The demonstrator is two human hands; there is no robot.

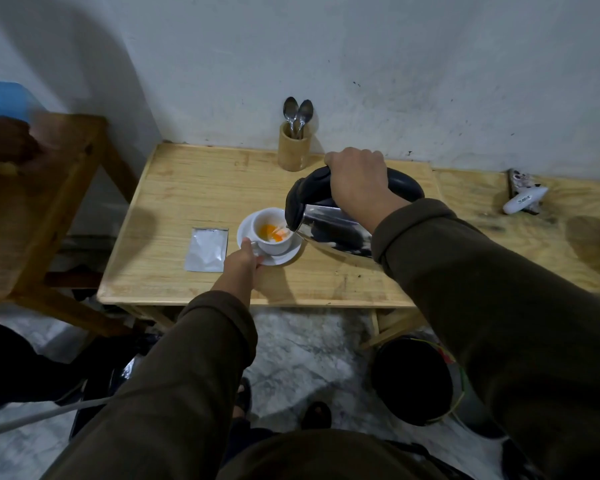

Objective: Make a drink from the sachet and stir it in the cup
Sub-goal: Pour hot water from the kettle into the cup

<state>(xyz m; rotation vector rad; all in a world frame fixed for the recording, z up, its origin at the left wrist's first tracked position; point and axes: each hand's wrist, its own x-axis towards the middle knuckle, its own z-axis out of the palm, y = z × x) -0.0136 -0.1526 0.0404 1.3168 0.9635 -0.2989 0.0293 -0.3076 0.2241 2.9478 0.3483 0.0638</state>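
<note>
A white cup [269,221] stands on a white saucer [284,258] near the middle of the wooden table [201,188]. Orange powder and liquid lie in the cup's bottom. My left hand [243,263] grips the cup's handle at the saucer's near-left edge. My right hand [359,181] holds the black handle of a steel kettle [336,226], tilted left with its spout over the cup's rim. A silver sachet [207,249] lies flat on the table just left of the saucer.
A bamboo holder [293,147] with two spoons [298,114] stands at the back by the wall. A white device [523,200] lies on the right-hand bench. A wooden stool [39,209] is at the left. A black bin [413,379] sits on the floor below.
</note>
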